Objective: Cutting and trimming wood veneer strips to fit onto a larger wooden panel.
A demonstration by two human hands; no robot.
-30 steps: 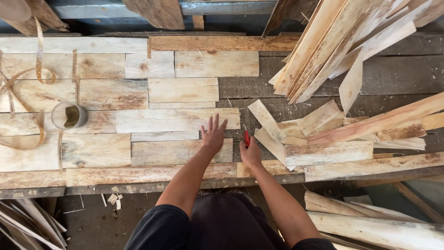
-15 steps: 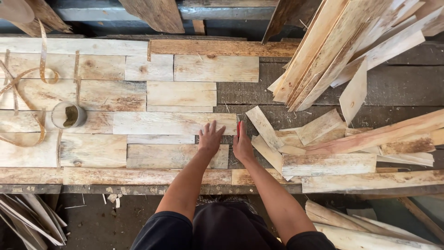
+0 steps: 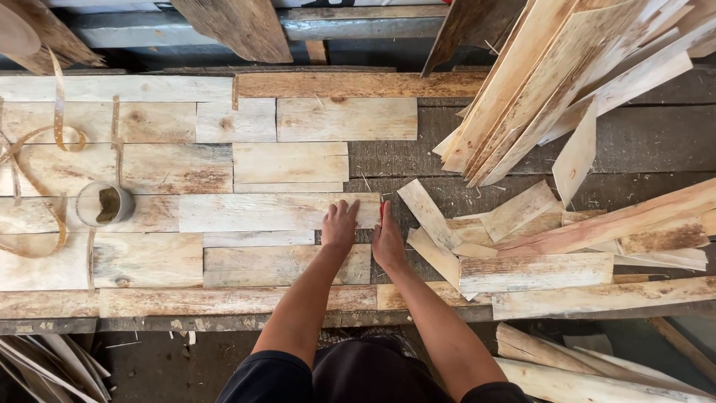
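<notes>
My left hand (image 3: 340, 225) lies flat, fingers together, on the right end of a long pale plank (image 3: 268, 212) in a patchwork of flat wooden boards. My right hand (image 3: 388, 240) is just right of it, closed around a red pencil (image 3: 382, 210) whose tip points at the plank's right end. A shorter board (image 3: 287, 266) lies below the plank, under my left wrist. Both forearms reach up from the bottom of the view.
A small round tin (image 3: 104, 204) stands on the boards at left, among curled strapping bands (image 3: 33, 186). Loose offcuts (image 3: 522, 224) pile up at right, and long slats (image 3: 567, 82) lean at upper right. More boards (image 3: 597, 373) lie below the bench (image 3: 418, 313) edge.
Both hands have moved up and slightly left onto the end of the long plank. The left hand's spread fingers have drawn together, and the red pencil now points at the plank's end.
</notes>
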